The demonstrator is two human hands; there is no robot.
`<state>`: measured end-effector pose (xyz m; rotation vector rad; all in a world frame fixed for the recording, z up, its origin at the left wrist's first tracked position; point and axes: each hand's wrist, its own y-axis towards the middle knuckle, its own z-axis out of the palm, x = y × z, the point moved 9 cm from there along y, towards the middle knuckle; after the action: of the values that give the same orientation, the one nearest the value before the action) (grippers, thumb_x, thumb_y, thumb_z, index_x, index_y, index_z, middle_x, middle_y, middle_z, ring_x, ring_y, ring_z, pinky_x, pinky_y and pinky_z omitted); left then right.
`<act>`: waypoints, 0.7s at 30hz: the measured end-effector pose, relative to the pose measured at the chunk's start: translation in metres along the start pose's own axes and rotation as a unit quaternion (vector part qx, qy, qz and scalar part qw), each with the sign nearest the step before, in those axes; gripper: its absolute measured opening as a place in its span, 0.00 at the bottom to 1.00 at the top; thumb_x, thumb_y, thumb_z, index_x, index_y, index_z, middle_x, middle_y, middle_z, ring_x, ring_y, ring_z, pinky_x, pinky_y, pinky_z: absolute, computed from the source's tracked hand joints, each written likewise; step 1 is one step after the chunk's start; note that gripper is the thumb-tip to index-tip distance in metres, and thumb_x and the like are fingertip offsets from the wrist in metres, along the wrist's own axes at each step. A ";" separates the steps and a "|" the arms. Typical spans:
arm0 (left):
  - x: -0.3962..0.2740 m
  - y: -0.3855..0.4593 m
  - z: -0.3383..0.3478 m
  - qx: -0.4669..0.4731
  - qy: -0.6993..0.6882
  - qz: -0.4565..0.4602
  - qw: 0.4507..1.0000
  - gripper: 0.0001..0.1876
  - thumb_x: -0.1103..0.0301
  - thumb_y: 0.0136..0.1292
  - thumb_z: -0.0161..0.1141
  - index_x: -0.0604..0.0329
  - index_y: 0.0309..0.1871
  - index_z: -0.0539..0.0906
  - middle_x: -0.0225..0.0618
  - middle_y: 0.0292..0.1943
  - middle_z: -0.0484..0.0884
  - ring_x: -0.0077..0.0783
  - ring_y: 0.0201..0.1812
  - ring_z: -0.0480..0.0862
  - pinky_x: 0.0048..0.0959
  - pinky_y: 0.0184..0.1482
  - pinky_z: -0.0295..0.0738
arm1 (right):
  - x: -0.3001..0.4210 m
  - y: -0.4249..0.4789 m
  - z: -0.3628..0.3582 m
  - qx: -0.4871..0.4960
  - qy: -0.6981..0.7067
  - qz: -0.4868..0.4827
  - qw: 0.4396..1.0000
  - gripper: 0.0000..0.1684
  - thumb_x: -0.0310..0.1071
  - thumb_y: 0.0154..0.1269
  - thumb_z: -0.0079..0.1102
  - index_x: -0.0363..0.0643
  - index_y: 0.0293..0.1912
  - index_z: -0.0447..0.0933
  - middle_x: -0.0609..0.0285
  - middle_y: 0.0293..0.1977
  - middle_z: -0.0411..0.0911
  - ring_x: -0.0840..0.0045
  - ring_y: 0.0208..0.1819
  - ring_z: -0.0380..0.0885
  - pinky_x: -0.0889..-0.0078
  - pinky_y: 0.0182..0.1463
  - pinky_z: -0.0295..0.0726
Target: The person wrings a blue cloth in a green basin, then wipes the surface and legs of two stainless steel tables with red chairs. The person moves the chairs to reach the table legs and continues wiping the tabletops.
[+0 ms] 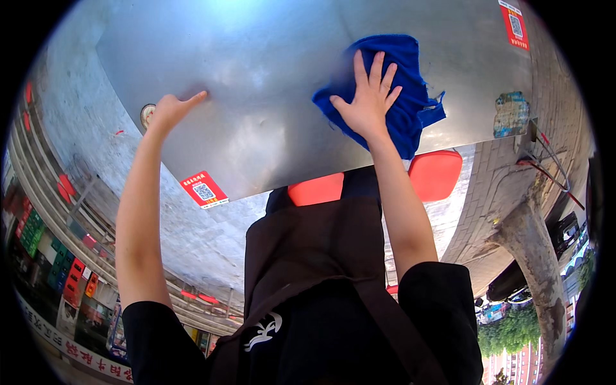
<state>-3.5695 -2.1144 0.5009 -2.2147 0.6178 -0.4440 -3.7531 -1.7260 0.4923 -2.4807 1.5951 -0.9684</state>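
Note:
My right hand [370, 98] lies flat on a blue cloth [406, 91], its fingers spread and pressing rather than gripping. The cloth is rumpled, with a frayed, torn strip on its right side. Beneath it is a metal tabletop [269, 91], shiny and grey. Near the table's left edge, my left hand [169, 111] is at the metal surface with its thumb stretched to the right. Its other fingers are mostly hidden. A round sticker [147, 115] shows beside that wrist.
Red stickers with printed codes mark the table's near left corner [204, 190] and far right [515, 26]. A worn patch [511, 114] is at right. Red stools [435, 175] stand at the near edge. A tree trunk [534, 250] rises from the paving on the right.

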 end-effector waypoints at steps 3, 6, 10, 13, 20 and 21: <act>-0.005 -0.004 0.006 -0.016 0.010 0.014 1.000 0.45 0.29 0.49 0.69 0.79 0.37 0.86 0.56 0.35 0.87 0.49 0.40 0.88 0.41 0.43 0.79 | 0.007 -0.001 -0.002 -0.021 0.009 0.026 0.999 0.65 0.51 0.48 0.73 0.60 0.80 0.46 0.45 0.81 0.27 0.40 0.79 0.19 0.20 0.72 0.24; -0.006 -0.006 0.013 -0.051 -0.011 0.023 0.998 0.44 0.29 0.48 0.69 0.77 0.33 0.86 0.53 0.31 0.87 0.48 0.38 0.88 0.41 0.41 0.79 | 0.021 0.003 -0.001 -0.033 -0.010 0.053 0.998 0.66 0.52 0.48 0.73 0.60 0.80 0.46 0.45 0.81 0.27 0.40 0.79 0.19 0.20 0.72 0.24; -0.001 -0.005 0.014 -0.072 -0.016 0.011 0.997 0.45 0.27 0.48 0.69 0.77 0.32 0.86 0.54 0.31 0.87 0.49 0.38 0.88 0.42 0.42 0.79 | 0.011 0.002 -0.001 -0.042 -0.002 0.011 0.999 0.63 0.57 0.51 0.72 0.61 0.80 0.46 0.48 0.81 0.28 0.42 0.80 0.22 0.21 0.73 0.26; 0.008 -0.005 0.021 -0.076 -0.014 0.009 0.997 0.45 0.27 0.48 0.68 0.76 0.31 0.86 0.53 0.30 0.87 0.49 0.38 0.88 0.43 0.42 0.79 | 0.023 -0.001 -0.002 -0.088 -0.051 -0.047 0.994 0.56 0.63 0.55 0.67 0.63 0.78 0.53 0.51 0.81 0.38 0.45 0.81 0.32 0.22 0.73 0.30; -0.007 -0.008 0.022 -0.061 -0.019 -0.004 0.998 0.44 0.26 0.49 0.67 0.74 0.30 0.86 0.54 0.32 0.87 0.50 0.39 0.88 0.44 0.43 0.79 | -0.013 0.135 -0.150 -0.299 -0.211 0.016 0.930 0.38 0.54 0.75 0.45 0.40 0.73 0.62 0.47 0.76 0.55 0.51 0.79 0.49 0.36 0.77 0.47; -0.009 -0.006 0.020 -0.084 -0.025 0.014 0.996 0.44 0.26 0.50 0.67 0.75 0.30 0.86 0.55 0.32 0.87 0.51 0.39 0.88 0.45 0.43 0.79 | -0.014 0.149 -0.144 -0.336 -0.210 0.046 0.917 0.38 0.54 0.75 0.46 0.40 0.73 0.62 0.46 0.76 0.55 0.51 0.78 0.49 0.36 0.77 0.47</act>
<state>-3.5652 -2.0938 0.4918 -2.3655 0.6812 -0.3323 -3.9520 -1.7430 0.5494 -2.6766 2.0888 0.1901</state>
